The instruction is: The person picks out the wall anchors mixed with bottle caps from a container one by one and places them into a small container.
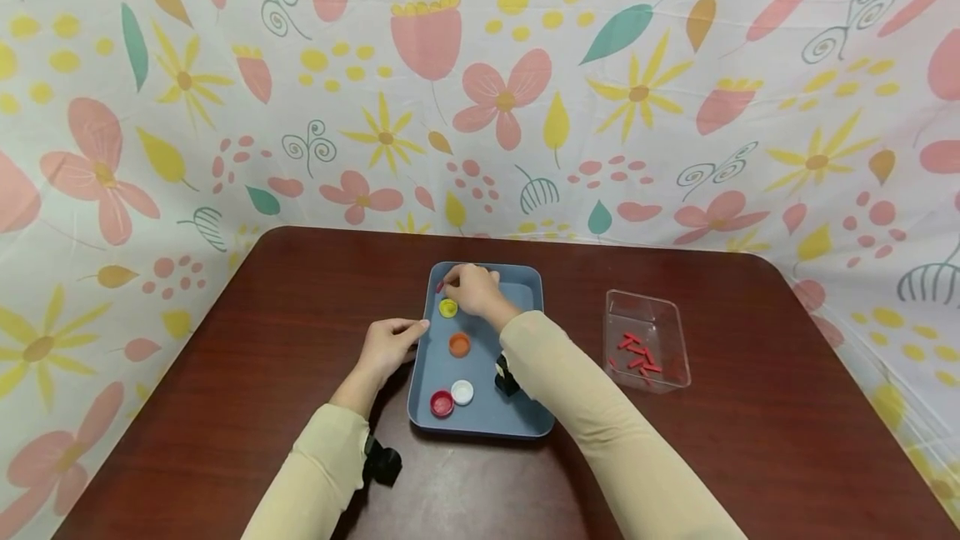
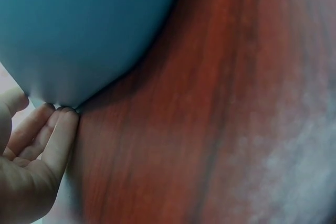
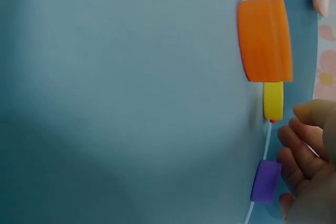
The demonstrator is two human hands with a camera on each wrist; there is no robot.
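Note:
In the head view a blue-grey tray lies on the table. My left hand pinches its left rim, with the thumb on top; the left wrist view shows the fingertips against the tray's edge. My right hand is over the tray's far left part, its fingertips around a small red stick. Just nearer is a yellow cap, followed by an orange cap. A white cap and a red cap sit side by side near the front. A purple cap shows only in the right wrist view.
Right of the tray stands a clear plastic box with several red sticks in it. The brown table reaches back to a flower-patterned cloth. My right forearm crosses the tray's right side.

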